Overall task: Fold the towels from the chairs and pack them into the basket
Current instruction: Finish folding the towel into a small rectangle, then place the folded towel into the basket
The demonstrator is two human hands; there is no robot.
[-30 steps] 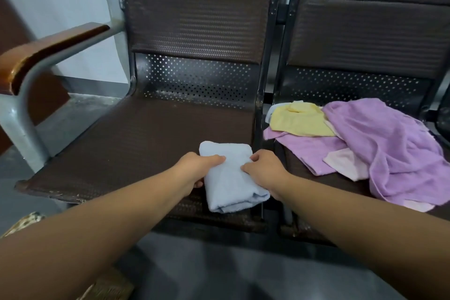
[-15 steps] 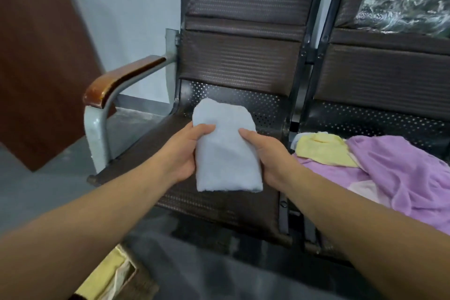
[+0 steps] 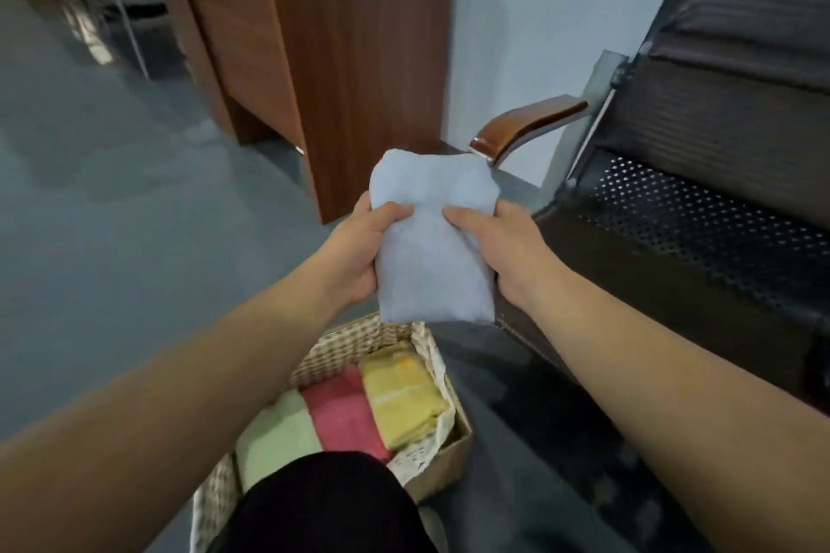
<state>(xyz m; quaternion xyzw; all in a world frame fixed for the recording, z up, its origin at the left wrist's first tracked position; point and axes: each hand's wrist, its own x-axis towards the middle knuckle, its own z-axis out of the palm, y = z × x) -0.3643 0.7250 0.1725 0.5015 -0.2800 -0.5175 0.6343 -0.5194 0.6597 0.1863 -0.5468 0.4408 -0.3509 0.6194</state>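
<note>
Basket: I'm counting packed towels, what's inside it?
The basket holds a green towel, a pink towel and a yellow towel, folded, side by side. A black-clothed knee covers its near part; anything there is hidden.

Cool, flat indoor light filled the room, moderately bright, and cast no hard shadows. A pale patch of light lay on the floor (image 3: 90, 193) at the upper left. A small glare streaked the glossy armrest (image 3: 530, 119). Motion blur softened everything, worst over the desks (image 3: 287, 49) and the chair (image 3: 718, 216). The towel (image 3: 431, 247) in the centre was clearest, though still soft. Wide-angle distortion bowed straight lines near the edges.
</note>
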